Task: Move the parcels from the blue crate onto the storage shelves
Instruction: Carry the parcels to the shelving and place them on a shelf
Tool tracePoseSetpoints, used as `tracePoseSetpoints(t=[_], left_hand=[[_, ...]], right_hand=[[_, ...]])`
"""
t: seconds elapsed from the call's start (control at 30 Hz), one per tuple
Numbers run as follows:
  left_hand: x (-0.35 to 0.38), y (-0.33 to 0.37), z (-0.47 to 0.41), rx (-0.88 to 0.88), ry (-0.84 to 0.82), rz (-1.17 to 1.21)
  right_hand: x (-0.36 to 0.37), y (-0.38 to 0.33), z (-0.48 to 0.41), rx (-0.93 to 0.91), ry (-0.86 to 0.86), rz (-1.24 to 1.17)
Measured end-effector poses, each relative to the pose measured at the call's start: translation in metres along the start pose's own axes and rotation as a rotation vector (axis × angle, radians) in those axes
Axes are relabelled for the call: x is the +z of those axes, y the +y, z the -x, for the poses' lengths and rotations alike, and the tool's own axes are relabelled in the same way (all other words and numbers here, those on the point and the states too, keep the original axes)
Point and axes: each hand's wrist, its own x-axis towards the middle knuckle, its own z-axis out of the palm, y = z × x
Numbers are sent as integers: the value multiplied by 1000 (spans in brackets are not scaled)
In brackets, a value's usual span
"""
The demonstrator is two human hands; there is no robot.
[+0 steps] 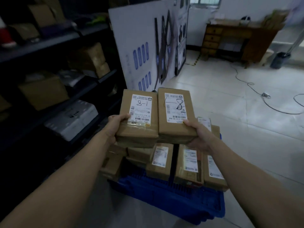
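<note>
Both hands grip: left hand (117,127) and right hand (198,135) each hold a labelled brown cardboard parcel (139,119), long axes pointing away; dark metal storage shelves (54,43) lie left, nearer the left hand.

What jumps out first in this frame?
Dead centre, the left hand grips one brown cardboard parcel with a hand-numbered white label, and the right hand grips a second brown labelled parcel beside it. Beneath sits the blue plastic crate, stacked with more parcels; dark metal storage shelves holding boxes line the left.

Parcel storeroom — shelves (54,46), labelled parcels (158,162)
</note>
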Motion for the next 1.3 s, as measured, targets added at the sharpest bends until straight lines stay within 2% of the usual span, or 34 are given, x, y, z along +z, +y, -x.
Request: tracePoseSetpoints(t=[0.1,0.17,0.53,0.7,0.83,1.0,1.17,1.3], left_hand=[[-60,15,28,24,-6,75],[-103,20,49,83,47,148],[-325,2,204,289,533,423],[-386,-29,300,385,835,551],[-400,-62,380,447,1093,586],[-383,-106,461,550,1396,703],[-336,-146,522,615,1658,772],[-285,-182,574,602,1867,814]], right_hand=[[62,-10,-7,-29,-120,12],[108,-8,-13,-37,-182,34],[374,42,-2,-20,-577,347],[497,87,21,49,-858,482],[579,134,56,110,-1091,598],[645,186,111,201,-1399,720],[674,240,173,268,-1651,836],[669,288,242,357,-1835,911]])
